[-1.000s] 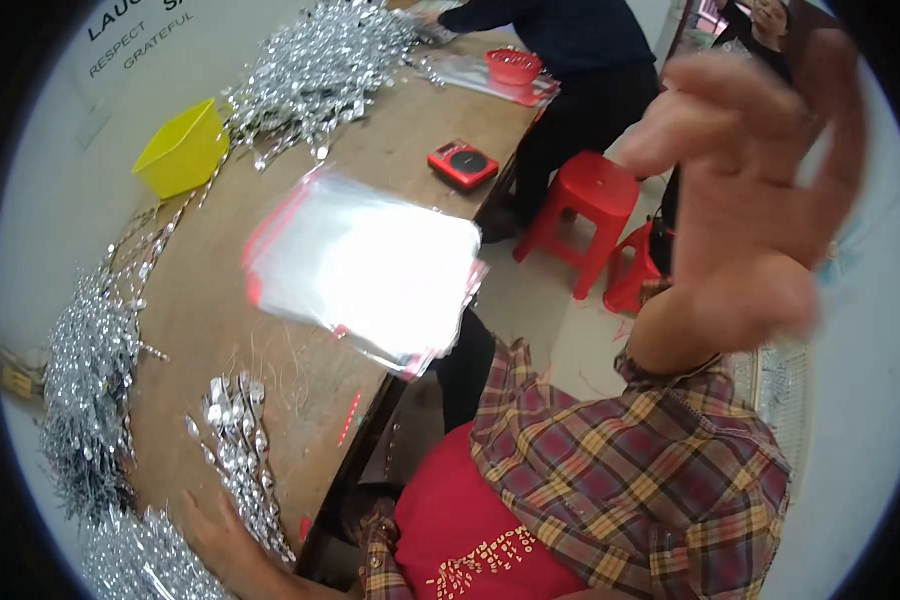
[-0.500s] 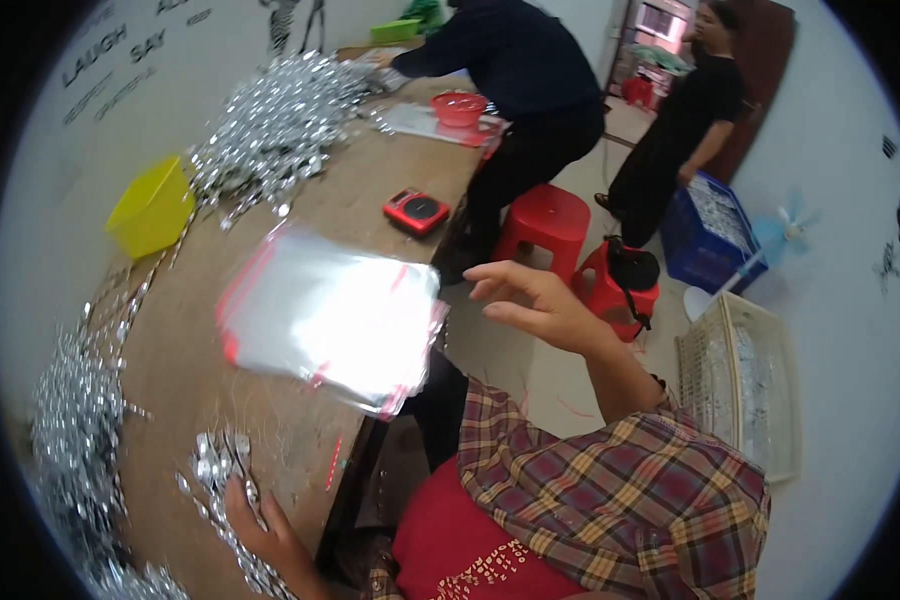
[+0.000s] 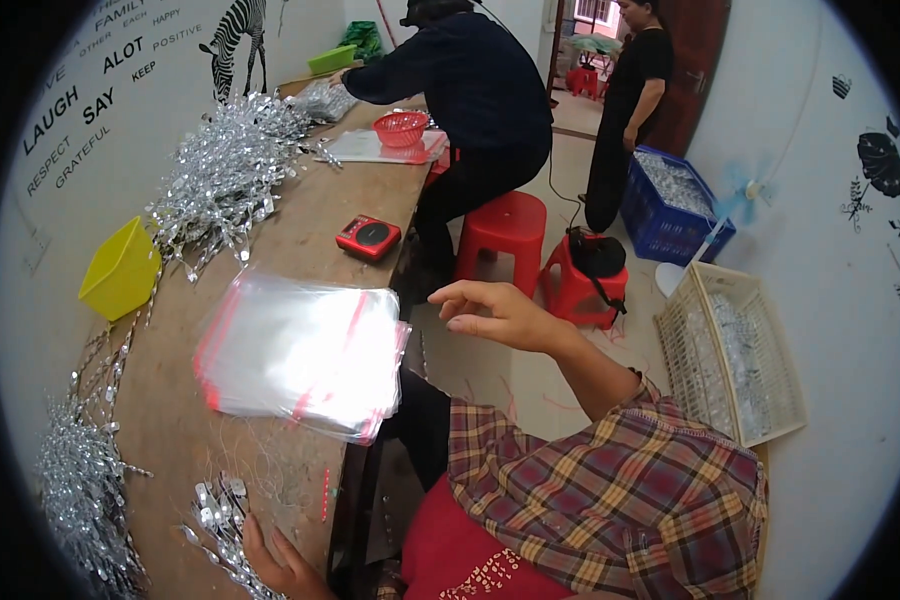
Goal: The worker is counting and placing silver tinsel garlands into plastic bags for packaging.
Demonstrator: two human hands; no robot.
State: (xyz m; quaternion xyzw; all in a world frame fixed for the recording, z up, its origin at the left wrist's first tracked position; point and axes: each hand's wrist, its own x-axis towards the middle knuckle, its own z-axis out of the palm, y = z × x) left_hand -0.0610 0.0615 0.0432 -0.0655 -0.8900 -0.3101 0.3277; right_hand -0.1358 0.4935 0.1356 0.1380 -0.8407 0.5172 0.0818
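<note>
My left hand (image 3: 282,562) is at the table's near edge, beside a small bundle of shiny silver strands (image 3: 220,515). Its visible fingers are stretched out and apart along the bundle; the rest of the hand hides part of the strands. My right hand (image 3: 500,315) hangs in the air past the table's right edge, fingers loosely bent and thumb apart, with nothing in it. Nearest to it on the table lies a stack of clear plastic bags (image 3: 300,350) with red edge strips, glaring brightly in the middle.
Silver strands are heaped far (image 3: 230,165) and left (image 3: 85,490) on the wooden table (image 3: 170,400). A yellow bin (image 3: 122,268), a red scale (image 3: 368,237) and a red basket (image 3: 401,128) stand there too. Red stools (image 3: 505,228), a blue crate (image 3: 670,205) and two other people are beyond.
The view has shifted, so the table and bags appear farther left. Both hands keep nearly the same pose; the left stays by the silver bundle and the right stays raised.
</note>
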